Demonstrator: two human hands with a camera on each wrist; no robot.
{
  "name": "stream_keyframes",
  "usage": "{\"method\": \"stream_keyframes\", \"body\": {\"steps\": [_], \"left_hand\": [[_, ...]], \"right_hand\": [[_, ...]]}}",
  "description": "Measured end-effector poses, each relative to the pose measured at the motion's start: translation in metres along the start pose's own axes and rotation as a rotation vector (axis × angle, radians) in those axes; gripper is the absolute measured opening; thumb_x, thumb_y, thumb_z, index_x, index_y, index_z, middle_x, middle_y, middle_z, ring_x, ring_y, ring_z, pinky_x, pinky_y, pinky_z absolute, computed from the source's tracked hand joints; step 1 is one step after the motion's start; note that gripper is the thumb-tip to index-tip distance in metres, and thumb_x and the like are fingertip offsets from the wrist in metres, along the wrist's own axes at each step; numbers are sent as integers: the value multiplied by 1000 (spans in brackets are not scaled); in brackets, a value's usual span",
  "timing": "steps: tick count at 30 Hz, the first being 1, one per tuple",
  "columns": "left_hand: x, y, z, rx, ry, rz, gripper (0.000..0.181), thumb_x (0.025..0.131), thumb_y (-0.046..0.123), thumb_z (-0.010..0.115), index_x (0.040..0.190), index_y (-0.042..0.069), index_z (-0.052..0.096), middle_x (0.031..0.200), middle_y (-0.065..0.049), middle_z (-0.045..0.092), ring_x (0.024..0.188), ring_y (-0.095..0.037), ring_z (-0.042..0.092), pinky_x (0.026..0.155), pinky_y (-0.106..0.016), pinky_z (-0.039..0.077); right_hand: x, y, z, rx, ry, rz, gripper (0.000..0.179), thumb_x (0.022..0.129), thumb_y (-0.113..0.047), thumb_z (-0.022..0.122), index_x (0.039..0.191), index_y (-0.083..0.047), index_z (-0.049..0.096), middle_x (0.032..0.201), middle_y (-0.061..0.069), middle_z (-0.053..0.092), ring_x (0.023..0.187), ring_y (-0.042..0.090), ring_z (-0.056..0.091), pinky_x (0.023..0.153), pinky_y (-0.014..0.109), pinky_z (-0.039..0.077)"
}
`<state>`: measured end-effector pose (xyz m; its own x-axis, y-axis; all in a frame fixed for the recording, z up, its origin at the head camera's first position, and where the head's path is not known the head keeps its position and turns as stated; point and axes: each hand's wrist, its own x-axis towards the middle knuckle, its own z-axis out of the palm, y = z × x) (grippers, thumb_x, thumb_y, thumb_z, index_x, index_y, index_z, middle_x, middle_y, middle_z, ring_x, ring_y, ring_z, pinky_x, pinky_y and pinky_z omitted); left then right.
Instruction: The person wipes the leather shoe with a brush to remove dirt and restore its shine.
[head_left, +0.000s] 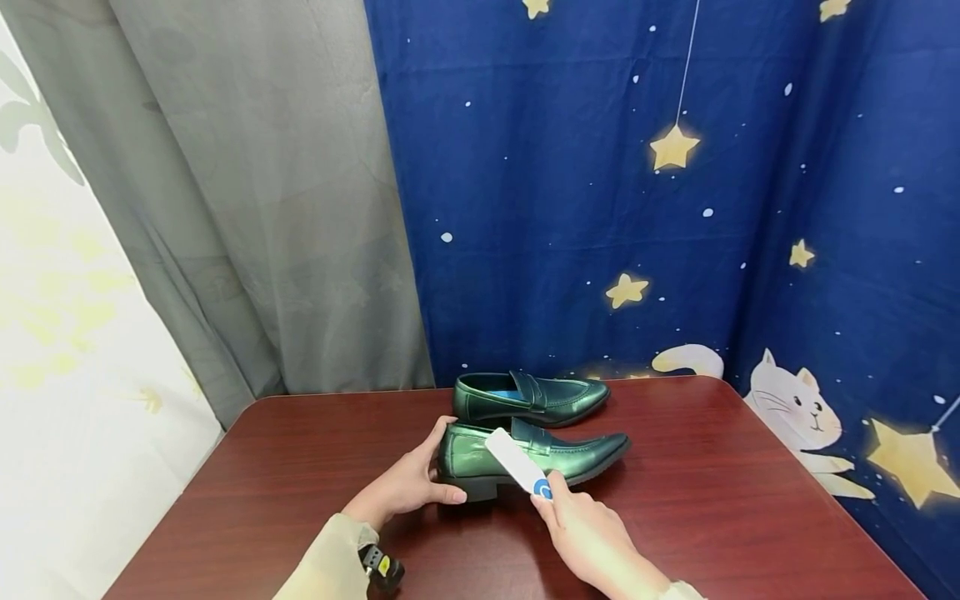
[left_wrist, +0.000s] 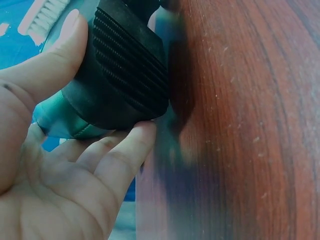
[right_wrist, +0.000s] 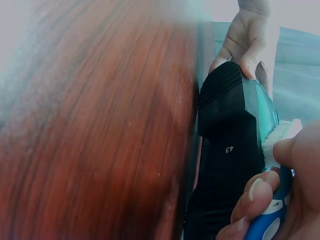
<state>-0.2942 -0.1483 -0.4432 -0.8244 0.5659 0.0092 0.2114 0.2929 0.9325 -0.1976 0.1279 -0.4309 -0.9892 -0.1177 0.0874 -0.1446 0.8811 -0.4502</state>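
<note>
A dark green loafer is tilted on the table, its black sole showing in the right wrist view. My left hand grips it round the back, with the thumb beside the heel and the fingers behind. In my right hand is a white and blue shoe brush, held by its handle. Its white bristles lie against the side of the loafer that faces me. Just behind stands a second green loafer, which neither hand holds.
Both shoes are on a reddish-brown wooden table, near its far edge. A grey curtain and a blue star-patterned curtain hang behind it. A small dark device is at my left wrist.
</note>
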Motion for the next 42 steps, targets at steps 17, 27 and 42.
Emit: {"method": "stream_keyframes", "body": {"steps": [17,27,42], "left_hand": [[0,-1,0,-6,2,-11,109,80,12,86,160,21,12,152,-15,39,123,-24,59,96,-29,53],[0,-2,0,-1,4,-2,108,80,12,86,159,20,13,152,-16,40,123,-23,60,96,-27,52],[0,-1,1,30,14,1,108,79,15,87,159,21,14,149,-16,42,121,-23,61,94,-25,52]], "right_hand": [[-6,12,-12,-15,7,21,25,103,-45,53,107,-21,50,75,2,62,62,20,59,52,42,38],[-9,22,-16,-5,-3,52,26,103,-48,52,105,-22,50,68,-2,50,60,17,50,53,39,35],[-12,49,-29,59,-3,129,23,104,-42,52,104,-19,49,69,-2,51,60,18,48,55,38,36]]}}
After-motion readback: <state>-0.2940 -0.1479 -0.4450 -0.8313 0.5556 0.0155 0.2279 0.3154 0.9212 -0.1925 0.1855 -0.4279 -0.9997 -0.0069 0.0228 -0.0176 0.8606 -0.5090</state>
